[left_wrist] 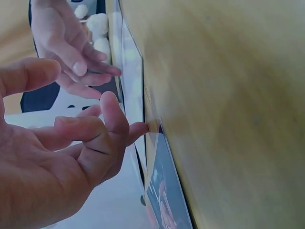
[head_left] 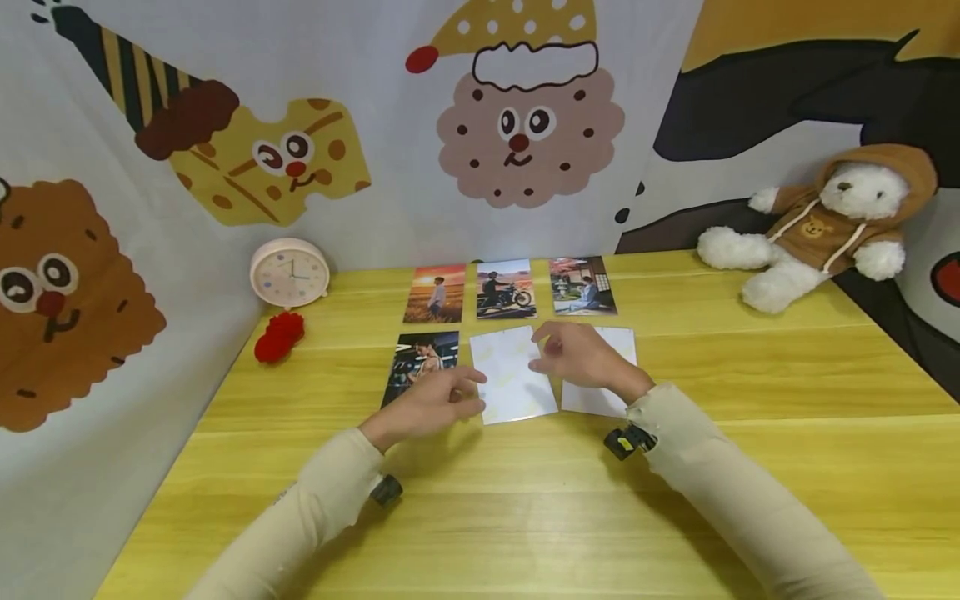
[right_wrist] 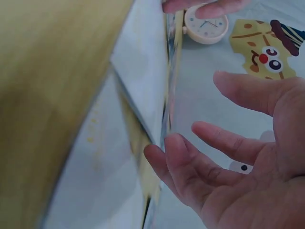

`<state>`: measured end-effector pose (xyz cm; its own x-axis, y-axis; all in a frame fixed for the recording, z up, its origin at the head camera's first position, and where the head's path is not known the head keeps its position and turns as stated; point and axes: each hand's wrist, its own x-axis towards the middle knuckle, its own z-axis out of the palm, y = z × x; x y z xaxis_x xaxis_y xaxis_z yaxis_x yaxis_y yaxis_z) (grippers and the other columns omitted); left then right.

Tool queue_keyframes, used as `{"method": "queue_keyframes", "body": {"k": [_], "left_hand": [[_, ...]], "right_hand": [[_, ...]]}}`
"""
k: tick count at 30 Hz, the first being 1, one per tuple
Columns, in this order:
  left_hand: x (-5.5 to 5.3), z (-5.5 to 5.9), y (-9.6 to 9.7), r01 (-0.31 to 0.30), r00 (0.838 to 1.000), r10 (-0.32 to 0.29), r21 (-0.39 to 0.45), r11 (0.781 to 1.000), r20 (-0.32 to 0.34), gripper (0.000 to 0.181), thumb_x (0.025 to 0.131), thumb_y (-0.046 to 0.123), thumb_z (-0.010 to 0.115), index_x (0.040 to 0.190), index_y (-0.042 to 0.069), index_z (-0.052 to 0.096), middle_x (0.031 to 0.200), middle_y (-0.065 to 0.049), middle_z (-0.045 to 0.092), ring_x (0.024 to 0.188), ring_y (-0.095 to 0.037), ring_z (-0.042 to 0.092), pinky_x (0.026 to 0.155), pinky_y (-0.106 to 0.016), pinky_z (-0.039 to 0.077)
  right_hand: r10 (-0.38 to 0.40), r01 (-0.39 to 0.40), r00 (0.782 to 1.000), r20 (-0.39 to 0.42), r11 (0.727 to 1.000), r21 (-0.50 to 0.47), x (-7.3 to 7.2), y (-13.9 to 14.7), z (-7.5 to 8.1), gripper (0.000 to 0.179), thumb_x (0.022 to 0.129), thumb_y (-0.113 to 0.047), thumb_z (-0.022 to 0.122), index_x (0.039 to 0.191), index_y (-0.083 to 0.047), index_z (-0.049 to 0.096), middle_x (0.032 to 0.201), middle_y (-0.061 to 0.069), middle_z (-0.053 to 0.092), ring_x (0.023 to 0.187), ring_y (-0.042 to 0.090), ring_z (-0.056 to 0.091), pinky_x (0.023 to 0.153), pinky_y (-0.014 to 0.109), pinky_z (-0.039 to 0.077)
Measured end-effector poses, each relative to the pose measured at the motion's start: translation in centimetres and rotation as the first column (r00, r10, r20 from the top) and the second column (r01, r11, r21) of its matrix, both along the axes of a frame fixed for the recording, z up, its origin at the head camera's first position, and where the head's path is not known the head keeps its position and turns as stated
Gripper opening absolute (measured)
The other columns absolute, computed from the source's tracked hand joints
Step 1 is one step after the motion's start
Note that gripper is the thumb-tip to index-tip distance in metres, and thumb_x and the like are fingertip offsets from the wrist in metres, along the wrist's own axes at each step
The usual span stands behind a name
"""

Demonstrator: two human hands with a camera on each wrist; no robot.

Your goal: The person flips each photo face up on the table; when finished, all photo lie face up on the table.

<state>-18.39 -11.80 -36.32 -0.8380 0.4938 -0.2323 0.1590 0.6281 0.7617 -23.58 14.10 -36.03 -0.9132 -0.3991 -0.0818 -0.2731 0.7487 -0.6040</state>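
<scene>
Two photo cards lie white side up on the table: a middle card (head_left: 512, 379) and a right one (head_left: 592, 402). My left hand (head_left: 435, 404) hovers at the middle card's left edge, fingers loosely bent and nothing between them. It partly covers a photo of a person in a gym (head_left: 422, 357). My right hand (head_left: 581, 354) is over the gap between the white cards, hiding part of the right one. In the right wrist view its fingers (right_wrist: 178, 157) are spread loosely and hold nothing.
Three photos, a wheat field (head_left: 435, 293), a motorcycle (head_left: 507, 290) and a garden scene (head_left: 583, 286), form a back row. A pink clock (head_left: 289, 273) and a red fuzzy object (head_left: 280, 337) stand at left. A teddy bear (head_left: 825, 217) sits back right against the cartoon backdrop (head_left: 397, 142).
</scene>
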Motion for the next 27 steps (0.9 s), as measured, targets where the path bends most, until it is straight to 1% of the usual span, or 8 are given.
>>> {"method": "queue_keyframes", "body": {"k": [8, 12, 14, 18, 20, 23, 25, 27], "left_hand": [[-0.1, 0.1, 0.3, -0.027, 1.0, 0.027, -0.005, 1.0, 0.014, 0.042, 0.101, 0.028, 0.059, 0.139, 0.012, 0.056, 0.131, -0.012, 0.066, 0.111, -0.024, 0.065, 0.094, -0.043, 0.054], [-0.1, 0.3, 0.5, -0.041, 0.999, 0.041, -0.007, 0.999, 0.026, 0.041, 0.101, 0.026, 0.06, 0.139, 0.011, 0.056, 0.129, -0.013, 0.066, 0.111, -0.025, 0.066, 0.094, -0.044, 0.054], [-0.1, 0.4, 0.6, -0.034, 0.999, 0.034, -0.016, 0.999, 0.019, 0.041, 0.1, 0.026, 0.06, 0.139, 0.012, 0.057, 0.128, -0.013, 0.067, 0.111, -0.025, 0.066, 0.095, -0.044, 0.054], [-0.2, 0.4, 0.8, 0.002, 1.0, -0.003, -0.053, 0.999, -0.016, 0.042, 0.099, 0.027, 0.061, 0.138, 0.012, 0.06, 0.124, -0.012, 0.069, 0.104, -0.023, 0.067, 0.094, -0.044, 0.054], [-0.2, 0.5, 0.9, 0.01, 1.0, -0.012, -0.073, 0.997, -0.027, 0.042, 0.099, 0.029, 0.061, 0.138, 0.014, 0.06, 0.126, -0.012, 0.069, 0.106, -0.022, 0.067, 0.096, -0.045, 0.053], [-0.1, 0.7, 1.0, -0.002, 1.0, 0.0, -0.096, 0.995, -0.02, 0.042, 0.099, 0.03, 0.061, 0.139, 0.017, 0.061, 0.131, -0.011, 0.067, 0.114, -0.024, 0.065, 0.1, -0.047, 0.051], [-0.1, 0.9, 1.2, -0.011, 1.0, 0.009, -0.106, 0.994, -0.017, 0.04, 0.099, 0.031, 0.061, 0.138, 0.02, 0.062, 0.136, -0.01, 0.065, 0.123, -0.025, 0.062, 0.103, -0.049, 0.05], [-0.3, 1.0, 1.5, -0.008, 0.999, 0.004, -0.118, 0.993, -0.032, 0.039, 0.099, 0.031, 0.061, 0.137, 0.022, 0.062, 0.136, -0.01, 0.064, 0.118, -0.024, 0.063, 0.099, -0.046, 0.052]], "right_hand": [[-0.021, 0.023, 0.998, 0.059, 0.999, -0.036, 0.4, -0.1, -0.7, 0.049, 0.091, -0.026, 0.074, 0.134, -0.007, 0.059, 0.124, 0.017, 0.066, 0.111, 0.031, 0.067, 0.091, 0.045, 0.057], [-0.057, 0.068, 0.993, 0.104, 0.992, -0.109, 0.2, -0.2, -1.0, 0.056, 0.091, -0.026, 0.074, 0.14, -0.008, 0.053, 0.131, 0.019, 0.062, 0.117, 0.034, 0.065, 0.092, 0.046, 0.057], [-0.077, 0.102, 0.986, 0.146, 0.98, -0.171, 0.0, 0.0, -1.2, 0.061, 0.091, -0.025, 0.074, 0.144, -0.008, 0.048, 0.135, 0.02, 0.059, 0.121, 0.036, 0.063, 0.095, 0.048, 0.056], [-0.097, 0.175, 0.966, 0.241, 0.929, -0.325, -0.3, 0.6, -1.5, 0.067, 0.094, -0.021, 0.07, 0.151, -0.008, 0.038, 0.139, 0.022, 0.054, 0.126, 0.038, 0.057, 0.103, 0.051, 0.05], [-0.086, 0.204, 0.953, 0.29, 0.892, -0.404, -0.4, 0.9, -1.4, 0.068, 0.095, -0.018, 0.068, 0.153, -0.007, 0.034, 0.141, 0.023, 0.054, 0.127, 0.038, 0.057, 0.108, 0.053, 0.046], [-0.061, 0.231, 0.936, 0.347, 0.849, -0.474, -0.5, 1.1, -1.1, 0.068, 0.096, -0.016, 0.065, 0.155, -0.007, 0.031, 0.142, 0.022, 0.055, 0.126, 0.036, 0.058, 0.112, 0.054, 0.042], [-0.022, 0.235, 0.927, 0.375, 0.813, -0.533, -0.5, 0.9, -0.8, 0.065, 0.098, -0.014, 0.06, 0.155, -0.004, 0.029, 0.14, 0.023, 0.054, 0.119, 0.031, 0.061, 0.11, 0.048, 0.046], [0.014, 0.247, 0.915, 0.404, 0.772, -0.585, -0.4, 0.6, -0.6, 0.06, 0.101, -0.013, 0.055, 0.154, -0.002, 0.029, 0.136, 0.02, 0.053, 0.112, 0.024, 0.062, 0.104, 0.04, 0.051]]}}
